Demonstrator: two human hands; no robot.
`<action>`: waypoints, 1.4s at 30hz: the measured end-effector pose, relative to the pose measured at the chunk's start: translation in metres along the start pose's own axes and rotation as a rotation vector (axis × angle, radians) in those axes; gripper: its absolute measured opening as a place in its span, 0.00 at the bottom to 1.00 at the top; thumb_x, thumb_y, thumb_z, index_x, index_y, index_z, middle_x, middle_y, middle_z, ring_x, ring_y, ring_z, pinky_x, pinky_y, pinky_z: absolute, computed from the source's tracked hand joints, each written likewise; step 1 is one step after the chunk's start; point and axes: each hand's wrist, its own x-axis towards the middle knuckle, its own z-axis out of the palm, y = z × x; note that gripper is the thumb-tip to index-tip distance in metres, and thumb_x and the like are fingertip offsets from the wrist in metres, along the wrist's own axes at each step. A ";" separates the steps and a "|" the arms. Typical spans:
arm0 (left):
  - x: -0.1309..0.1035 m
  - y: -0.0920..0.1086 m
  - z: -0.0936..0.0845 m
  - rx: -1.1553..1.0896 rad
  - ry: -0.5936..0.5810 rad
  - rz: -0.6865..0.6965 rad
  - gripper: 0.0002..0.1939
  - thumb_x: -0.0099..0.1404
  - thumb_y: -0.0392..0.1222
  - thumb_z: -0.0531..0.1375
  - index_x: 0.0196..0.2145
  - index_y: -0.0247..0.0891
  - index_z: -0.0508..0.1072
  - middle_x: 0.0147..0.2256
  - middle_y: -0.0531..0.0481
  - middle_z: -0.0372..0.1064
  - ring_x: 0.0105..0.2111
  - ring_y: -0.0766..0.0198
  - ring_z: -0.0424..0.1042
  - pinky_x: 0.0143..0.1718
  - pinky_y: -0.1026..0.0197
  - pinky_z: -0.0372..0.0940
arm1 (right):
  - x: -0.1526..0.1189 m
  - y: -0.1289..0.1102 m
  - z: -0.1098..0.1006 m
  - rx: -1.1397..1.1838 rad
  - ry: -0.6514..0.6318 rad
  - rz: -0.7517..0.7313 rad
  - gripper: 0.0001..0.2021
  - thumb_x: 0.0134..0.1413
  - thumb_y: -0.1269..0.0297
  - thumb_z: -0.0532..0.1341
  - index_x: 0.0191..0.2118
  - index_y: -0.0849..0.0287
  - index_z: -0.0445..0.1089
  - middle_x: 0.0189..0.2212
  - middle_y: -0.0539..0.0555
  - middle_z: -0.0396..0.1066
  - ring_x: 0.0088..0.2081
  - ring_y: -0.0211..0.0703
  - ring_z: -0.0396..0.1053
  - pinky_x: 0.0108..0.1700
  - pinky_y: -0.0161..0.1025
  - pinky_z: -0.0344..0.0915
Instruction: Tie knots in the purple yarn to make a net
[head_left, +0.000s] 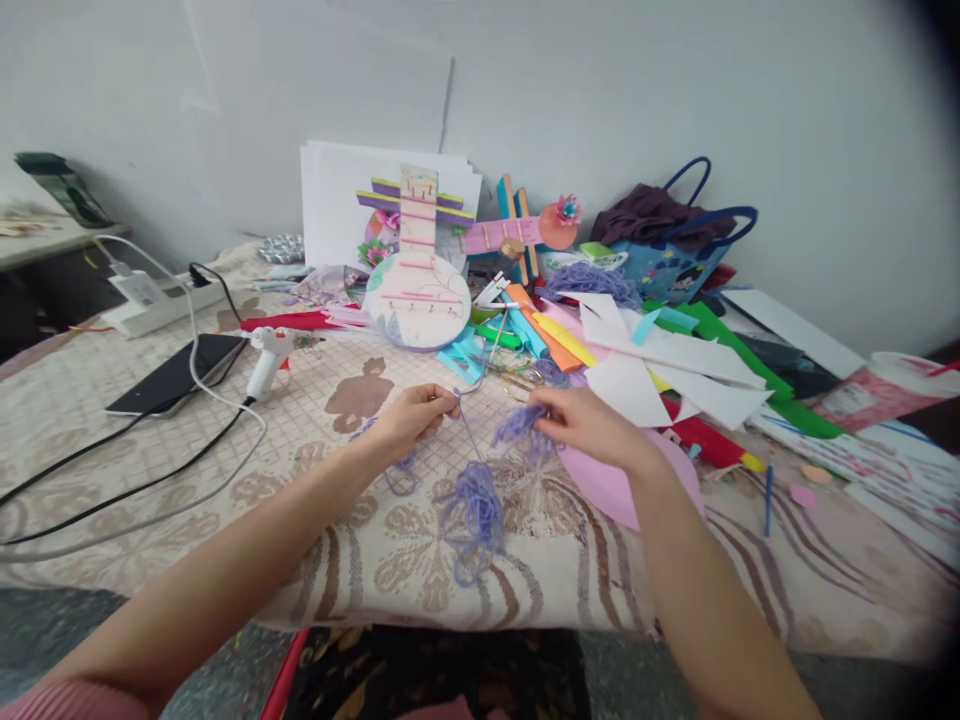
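Purple yarn is in both hands above the patterned tablecloth [420, 590]. My left hand [420, 420] is closed, with a strand of the yarn pinched between thumb and forefinger. That strand runs down to a loose purple yarn tangle [480, 510] lying near the front of the table. To the right, my right hand [574, 420] is closed on a small purple yarn bunch [519, 428]. More loops of yarn [403, 475] lie below and behind my left hand. A round pink sheet [667, 470] lies partly under my right wrist.
On the left are a white glue gun [268, 362], a black tablet-like object [180, 375], cables and a power strip [161, 308]. Behind the hands stand decorated round boards [417, 325], with scissors [517, 378] nearer. Paper scraps [675, 365] and a cup [874, 390] are at right.
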 end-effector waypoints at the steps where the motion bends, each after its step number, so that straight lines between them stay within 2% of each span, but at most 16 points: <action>1: 0.001 -0.001 0.000 0.006 0.004 0.005 0.08 0.54 0.39 0.61 0.24 0.34 0.65 0.21 0.55 0.64 0.12 0.80 0.45 0.12 0.70 0.36 | 0.000 -0.001 -0.004 0.098 0.115 0.023 0.04 0.52 0.70 0.55 0.34 0.59 0.66 0.24 0.48 0.65 0.25 0.36 0.63 0.28 0.34 0.57; 4: 0.003 -0.004 -0.001 0.024 0.021 0.018 0.09 0.54 0.40 0.61 0.25 0.34 0.64 0.22 0.54 0.65 0.12 0.80 0.46 0.12 0.70 0.36 | -0.001 -0.011 -0.006 0.481 0.358 -0.037 0.05 0.53 0.66 0.57 0.38 0.58 0.65 0.28 0.50 0.67 0.25 0.35 0.65 0.27 0.35 0.62; 6: 0.005 -0.006 -0.002 0.028 0.022 0.020 0.09 0.54 0.41 0.61 0.26 0.34 0.64 0.22 0.54 0.66 0.12 0.79 0.47 0.12 0.70 0.37 | 0.000 -0.023 0.000 0.673 0.435 -0.117 0.06 0.53 0.64 0.59 0.37 0.58 0.65 0.29 0.50 0.67 0.27 0.35 0.66 0.28 0.35 0.65; 9: 0.007 -0.008 -0.003 0.016 0.018 0.016 0.10 0.53 0.41 0.62 0.26 0.35 0.64 0.21 0.55 0.65 0.11 0.80 0.46 0.12 0.70 0.37 | 0.001 -0.045 0.017 0.782 0.499 -0.156 0.08 0.51 0.62 0.61 0.37 0.57 0.66 0.32 0.52 0.67 0.30 0.36 0.68 0.31 0.34 0.67; 11: 0.007 -0.009 -0.003 0.011 0.014 0.017 0.10 0.53 0.41 0.62 0.26 0.34 0.65 0.19 0.56 0.64 0.11 0.79 0.48 0.12 0.70 0.38 | 0.002 -0.057 0.031 0.787 0.463 -0.166 0.08 0.52 0.62 0.60 0.38 0.58 0.67 0.33 0.52 0.68 0.33 0.37 0.68 0.33 0.34 0.68; 12: 0.006 -0.009 -0.003 0.010 0.011 0.019 0.10 0.53 0.42 0.63 0.26 0.34 0.65 0.19 0.56 0.64 0.11 0.79 0.49 0.12 0.70 0.39 | 0.003 -0.061 0.037 0.768 0.404 -0.178 0.07 0.53 0.63 0.60 0.38 0.58 0.67 0.34 0.53 0.68 0.34 0.37 0.68 0.34 0.34 0.68; 16: 0.003 -0.007 -0.002 0.000 0.017 0.022 0.09 0.52 0.41 0.63 0.26 0.34 0.65 0.20 0.56 0.65 0.12 0.79 0.51 0.12 0.71 0.40 | 0.005 -0.060 0.048 0.549 0.086 -0.200 0.11 0.52 0.69 0.58 0.43 0.56 0.68 0.42 0.54 0.67 0.34 0.35 0.67 0.33 0.33 0.65; 18: 0.002 -0.005 -0.001 -0.010 0.027 0.017 0.09 0.53 0.40 0.62 0.25 0.35 0.64 0.20 0.56 0.65 0.11 0.80 0.48 0.12 0.71 0.39 | 0.006 -0.050 0.043 0.442 0.067 -0.150 0.13 0.51 0.71 0.57 0.43 0.56 0.68 0.43 0.54 0.67 0.32 0.34 0.66 0.31 0.32 0.63; 20: 0.001 -0.003 -0.001 -0.018 0.018 0.013 0.10 0.54 0.40 0.62 0.25 0.34 0.64 0.21 0.55 0.65 0.11 0.80 0.46 0.12 0.71 0.37 | 0.007 -0.037 0.034 0.365 0.097 -0.080 0.11 0.51 0.73 0.55 0.40 0.58 0.69 0.38 0.53 0.69 0.29 0.33 0.64 0.30 0.32 0.61; 22: 0.001 -0.003 -0.001 -0.026 0.004 0.015 0.10 0.54 0.41 0.62 0.25 0.34 0.64 0.22 0.55 0.66 0.12 0.81 0.46 0.11 0.71 0.37 | 0.008 -0.025 0.026 0.301 0.048 -0.040 0.08 0.51 0.74 0.55 0.36 0.60 0.69 0.32 0.51 0.69 0.25 0.32 0.61 0.29 0.32 0.59; 25: 0.001 -0.002 -0.002 -0.034 -0.003 0.017 0.10 0.54 0.41 0.62 0.25 0.34 0.64 0.23 0.54 0.66 0.12 0.81 0.46 0.11 0.71 0.38 | 0.010 -0.014 0.027 0.206 -0.074 -0.056 0.08 0.47 0.75 0.56 0.35 0.61 0.69 0.32 0.51 0.68 0.25 0.32 0.60 0.29 0.32 0.57; 28: 0.001 -0.002 -0.001 -0.043 -0.008 0.018 0.10 0.54 0.40 0.62 0.25 0.34 0.64 0.23 0.55 0.65 0.12 0.81 0.46 0.11 0.72 0.38 | 0.013 -0.010 0.036 0.124 -0.154 -0.131 0.10 0.44 0.77 0.57 0.34 0.61 0.69 0.34 0.52 0.67 0.30 0.34 0.62 0.33 0.33 0.57; 31: 0.000 -0.002 -0.001 -0.040 -0.003 0.023 0.10 0.54 0.40 0.62 0.25 0.34 0.64 0.22 0.55 0.65 0.12 0.81 0.46 0.11 0.72 0.38 | 0.014 -0.011 0.038 0.120 -0.146 -0.162 0.07 0.45 0.77 0.56 0.30 0.61 0.68 0.32 0.52 0.66 0.30 0.35 0.62 0.33 0.33 0.58; 34: 0.000 -0.002 -0.001 -0.029 -0.003 0.028 0.09 0.54 0.40 0.61 0.25 0.34 0.64 0.23 0.54 0.66 0.12 0.81 0.47 0.11 0.72 0.38 | 0.013 -0.012 0.032 0.187 -0.038 -0.112 0.06 0.48 0.75 0.55 0.31 0.61 0.68 0.30 0.51 0.66 0.28 0.34 0.62 0.32 0.33 0.58; 38: 0.001 -0.003 -0.001 -0.018 -0.004 0.033 0.09 0.55 0.39 0.61 0.25 0.34 0.64 0.22 0.54 0.66 0.12 0.81 0.47 0.11 0.72 0.38 | 0.011 -0.011 0.026 0.450 0.016 -0.024 0.06 0.51 0.72 0.53 0.34 0.61 0.65 0.28 0.50 0.66 0.26 0.33 0.64 0.29 0.34 0.60; 42: 0.002 -0.004 -0.002 -0.011 -0.005 0.046 0.09 0.54 0.40 0.61 0.26 0.34 0.64 0.22 0.55 0.66 0.12 0.81 0.46 0.11 0.71 0.38 | 0.010 -0.021 0.032 0.744 0.051 -0.002 0.03 0.53 0.69 0.54 0.35 0.60 0.62 0.29 0.50 0.67 0.25 0.33 0.66 0.28 0.34 0.63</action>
